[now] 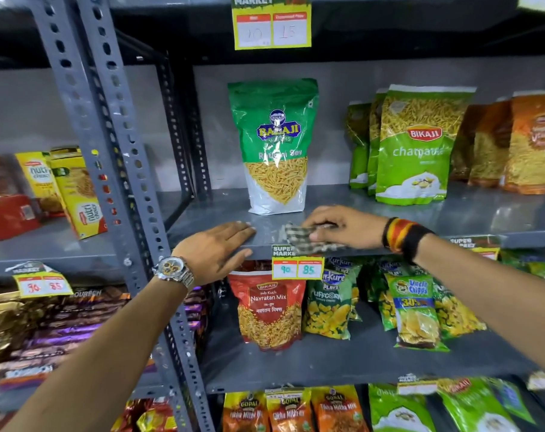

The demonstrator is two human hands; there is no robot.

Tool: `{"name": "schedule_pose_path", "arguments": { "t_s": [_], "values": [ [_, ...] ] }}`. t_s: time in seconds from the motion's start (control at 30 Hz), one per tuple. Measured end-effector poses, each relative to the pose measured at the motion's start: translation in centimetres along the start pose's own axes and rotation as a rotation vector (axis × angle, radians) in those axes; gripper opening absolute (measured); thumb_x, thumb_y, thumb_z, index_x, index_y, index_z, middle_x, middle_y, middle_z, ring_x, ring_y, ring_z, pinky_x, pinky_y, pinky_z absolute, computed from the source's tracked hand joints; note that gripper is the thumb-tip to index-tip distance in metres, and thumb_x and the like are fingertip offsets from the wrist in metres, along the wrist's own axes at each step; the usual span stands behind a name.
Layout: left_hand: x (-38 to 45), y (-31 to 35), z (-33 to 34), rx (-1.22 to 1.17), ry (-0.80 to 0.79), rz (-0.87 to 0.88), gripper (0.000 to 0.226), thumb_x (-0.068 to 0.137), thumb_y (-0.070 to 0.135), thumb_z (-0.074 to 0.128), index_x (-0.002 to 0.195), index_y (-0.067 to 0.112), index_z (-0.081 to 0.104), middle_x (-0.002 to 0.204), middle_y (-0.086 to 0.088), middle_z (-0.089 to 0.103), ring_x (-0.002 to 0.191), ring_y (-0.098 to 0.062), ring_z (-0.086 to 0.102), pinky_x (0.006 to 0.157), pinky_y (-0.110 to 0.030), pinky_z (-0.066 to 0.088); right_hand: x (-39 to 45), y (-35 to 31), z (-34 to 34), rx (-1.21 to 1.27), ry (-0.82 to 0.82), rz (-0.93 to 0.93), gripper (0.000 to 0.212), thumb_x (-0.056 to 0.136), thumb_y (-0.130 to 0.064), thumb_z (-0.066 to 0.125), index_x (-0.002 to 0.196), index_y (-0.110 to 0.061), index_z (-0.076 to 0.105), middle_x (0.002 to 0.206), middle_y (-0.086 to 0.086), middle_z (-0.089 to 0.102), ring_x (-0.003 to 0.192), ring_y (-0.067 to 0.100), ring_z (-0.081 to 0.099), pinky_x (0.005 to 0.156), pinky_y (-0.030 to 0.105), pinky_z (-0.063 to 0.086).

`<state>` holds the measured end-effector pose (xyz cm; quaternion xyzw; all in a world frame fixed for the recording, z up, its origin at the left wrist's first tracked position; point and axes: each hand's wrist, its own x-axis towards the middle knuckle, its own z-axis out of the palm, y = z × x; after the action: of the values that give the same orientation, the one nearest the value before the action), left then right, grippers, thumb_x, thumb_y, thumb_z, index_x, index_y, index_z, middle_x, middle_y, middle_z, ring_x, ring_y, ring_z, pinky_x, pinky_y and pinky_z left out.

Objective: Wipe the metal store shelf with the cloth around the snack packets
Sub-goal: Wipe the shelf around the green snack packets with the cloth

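On the front lip of the grey metal shelf point(389, 210), the right hand's fingers point(322, 235) are curling down together and pinching a checked cloth point(305, 238) against the steel. The cloth is lying bunched under the fingertips, its lower edge hanging just over the shelf's front edge and touching the top of a yellow price tag point(297, 266) at 6 o'clock from it. The right hand point(343, 227) is resting palm-down over the cloth, and its wrist is wearing a black, red and yellow band point(403, 236).

At 9 o'clock from the cloth, the left hand's fingers point(237, 229) are lying flat and close together on the shelf, holding nothing, with the thumb hooking down over the front edge. The left hand point(215, 249) is sitting near the cloth but apart from it, and a metal wristwatch point(174, 271) is showing on its wrist.

At 12 o'clock from the cloth, a green and white sev packet point(276, 145) is standing upright on the same shelf, just behind both hands. At 2 o'clock, a row of light green Bikaji packets point(414, 145) is standing, with orange packets point(520, 141) beyond them. At 6 o'clock, on the shelf below, a red Navratan Mix packet point(269, 310) is leaning.
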<state>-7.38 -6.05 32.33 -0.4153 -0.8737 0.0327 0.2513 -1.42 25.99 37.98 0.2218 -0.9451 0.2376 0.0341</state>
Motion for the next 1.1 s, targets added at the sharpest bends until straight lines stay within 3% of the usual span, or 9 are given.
{"name": "schedule_pose_path", "arguments": {
  "t_s": [0.07, 0.2, 0.3, 0.33, 0.43, 0.47, 0.63, 0.83, 1.1],
  "values": [
    [0.0, -0.1, 0.0, -0.006, -0.006, -0.006, 0.061, 0.105, 0.054, 0.024, 0.152, 0.018, 0.038, 0.152, -0.005, 0.048, 0.137, -0.023, 0.048, 0.106, -0.043, 0.048, 0.0, 0.8, -1.1, 0.024, 0.019, 0.003, 0.033, 0.092, -0.027, 0.059, 0.123, -0.017, 0.061, 0.115, -0.001, 0.059, 0.103, 0.007, 0.056, 0.091, 0.013, 0.041],
    [0.0, 0.1, -0.2, -0.011, -0.011, -0.013, 0.062, 0.105, 0.055, 0.023, 0.152, 0.017, 0.039, 0.152, -0.004, 0.048, 0.136, -0.023, 0.048, 0.106, -0.043, 0.048, 2.5, 3.6, -1.2, 0.014, 0.189, 0.145, 0.032, 0.093, -0.034, 0.057, 0.124, -0.029, 0.059, 0.135, 0.006, 0.055, 0.127, 0.022, 0.048, 0.109, 0.038, 0.034],
    [0.0, 0.3, -0.3, -0.008, -0.009, -0.017, 0.064, 0.105, 0.056, 0.020, 0.152, 0.018, 0.039, 0.151, -0.004, 0.048, 0.136, -0.023, 0.048, 0.106, -0.043, 0.048, 2.0, 3.8, 0.4, -0.112, 0.218, 0.150, 0.032, 0.091, -0.046, 0.053, 0.122, -0.040, 0.057, 0.127, 0.002, 0.056, 0.126, 0.028, 0.048, 0.109, 0.053, 0.031],
    [0.0, 0.2, -0.3, -0.012, -0.013, -0.020, 0.064, 0.104, 0.057, 0.020, 0.152, 0.018, 0.039, 0.151, -0.004, 0.049, 0.136, -0.023, 0.048, 0.105, -0.044, 0.049, 1.3, 3.3, 0.5, -0.066, 0.189, 0.105, 0.032, 0.091, -0.043, 0.054, 0.122, -0.036, 0.058, 0.120, 0.000, 0.057, 0.118, 0.024, 0.052, 0.106, 0.049, 0.036],
    [0.0, 0.2, -0.2, -0.014, -0.014, -0.013, 0.064, 0.105, 0.056, 0.020, 0.151, 0.017, 0.040, 0.150, -0.005, 0.050, 0.135, -0.024, 0.049, 0.103, -0.045, 0.051, -1.3, 1.1, -1.0, 0.034, -0.007, 0.056, 0.032, 0.092, -0.028, 0.058, 0.124, -0.021, 0.060, 0.111, -0.008, 0.058, 0.102, 0.004, 0.057, 0.094, 0.013, 0.041],
    [-0.1, 0.2, -0.2, -0.014, -0.009, -0.012, 0.063, 0.105, 0.056, 0.021, 0.151, 0.017, 0.040, 0.150, -0.005, 0.050, 0.135, -0.025, 0.049, 0.103, -0.045, 0.051, -1.2, 1.1, -1.7, 0.039, -0.011, 0.057, 0.034, 0.092, -0.028, 0.058, 0.125, -0.020, 0.059, 0.113, -0.012, 0.059, 0.102, 0.000, 0.056, 0.091, 0.011, 0.041],
    [0.0, 0.1, -0.2, -0.006, 0.016, 0.005, 0.060, 0.105, 0.052, 0.026, 0.149, 0.016, 0.043, 0.149, -0.004, 0.052, 0.133, -0.024, 0.051, 0.105, -0.039, 0.047, 4.1, 2.3, -3.9, 0.034, 0.211, 0.167, 0.038, 0.094, -0.024, 0.056, 0.131, -0.015, 0.055, 0.126, 0.003, 0.059, 0.112, 0.012, 0.052, 0.087, 0.018, 0.036],
    [0.1, -0.1, 0.0, -0.007, 0.024, 0.014, 0.063, 0.104, 0.053, 0.024, 0.148, 0.015, 0.045, 0.148, -0.005, 0.053, 0.133, -0.024, 0.052, 0.107, -0.038, 0.044, 6.8, 4.7, -0.7, -0.077, 0.126, 0.252, 0.041, 0.095, -0.029, 0.054, 0.134, -0.021, 0.052, 0.139, 0.007, 0.053, 0.128, 0.024, 0.049, 0.100, 0.025, 0.034],
    [0.3, -0.3, -0.4, -0.013, 0.003, 0.051, 0.067, 0.104, 0.056, 0.020, 0.147, 0.011, 0.046, 0.146, -0.009, 0.054, 0.130, -0.028, 0.053, 0.110, -0.040, 0.042, -4.4, 1.4, -2.5, -0.014, 0.008, 0.072, 0.028, 0.093, -0.029, 0.054, 0.120, -0.022, 0.061, 0.118, -0.003, 0.056, 0.108, 0.010, 0.055, 0.094, 0.018, 0.040]
  ]
}}
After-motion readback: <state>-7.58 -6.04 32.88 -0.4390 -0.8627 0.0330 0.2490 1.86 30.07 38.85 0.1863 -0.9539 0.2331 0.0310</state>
